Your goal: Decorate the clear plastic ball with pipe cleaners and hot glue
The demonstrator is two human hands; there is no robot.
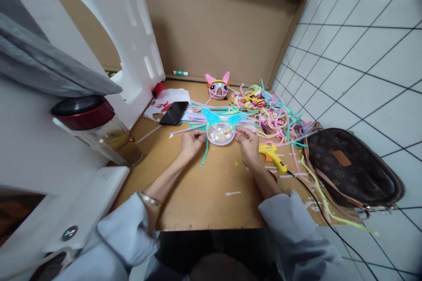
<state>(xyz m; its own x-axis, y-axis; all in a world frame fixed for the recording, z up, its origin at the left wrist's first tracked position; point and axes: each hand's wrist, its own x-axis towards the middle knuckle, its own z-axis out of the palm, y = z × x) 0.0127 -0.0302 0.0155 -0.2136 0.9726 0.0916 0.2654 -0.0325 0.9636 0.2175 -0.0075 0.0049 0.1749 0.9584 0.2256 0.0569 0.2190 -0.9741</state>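
Note:
Between my two hands is a round clear plastic dome (220, 133) with a pale lilac rim and two blue fuzzy ears on top. My left hand (191, 144) pinches its left edge, and my right hand (248, 142) pinches the right edge. A teal pipe cleaner (205, 153) hangs down beside my left fingers. Behind the dome lie several straight pipe cleaners (194, 116) in lilac and teal. Farther back sits a finished-looking pink animal head (218, 89) with ears and big eyes. A yellow hot glue gun (273, 157) lies just right of my right hand.
Tangled colourful pipe cleaners (273, 109) heap at the back right. A phone (174, 113) rests on paper at the left, near a glass tea bottle (114, 138). A brown handbag (352, 167) lies at the right by the tiled wall. A cardboard panel (217, 26) closes the back.

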